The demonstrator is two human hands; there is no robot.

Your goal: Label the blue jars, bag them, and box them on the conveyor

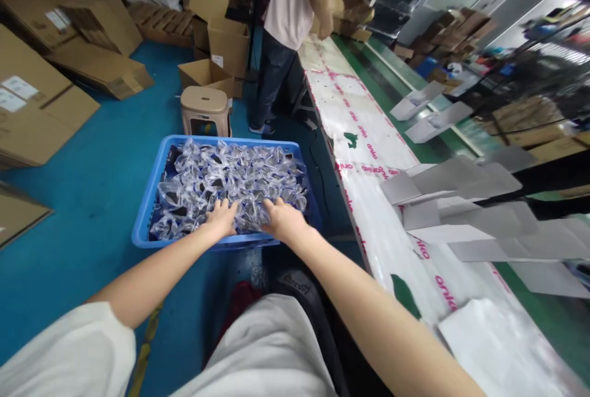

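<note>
Both hands reach down to a blue plastic crate (141,212), filled with small items in clear crinkled plastic bags (230,169); dark and blue parts show through the wrap. My left hand (222,219) rests on the bags by the near rim, its fingers apart and pointing away from me. A short gap to the right of it, my right hand (283,219) touches the bags in the same row with its fingers spread. No item is seen lifted in either hand. The undersides of both hands are hidden.
On the right runs a long table (369,200) with printed white covering, bearing open white boxes (456,200). A beige stool (205,105) stands behind the crate. Another person (295,28) stands beyond it. Cardboard boxes (41,102) lie at left.
</note>
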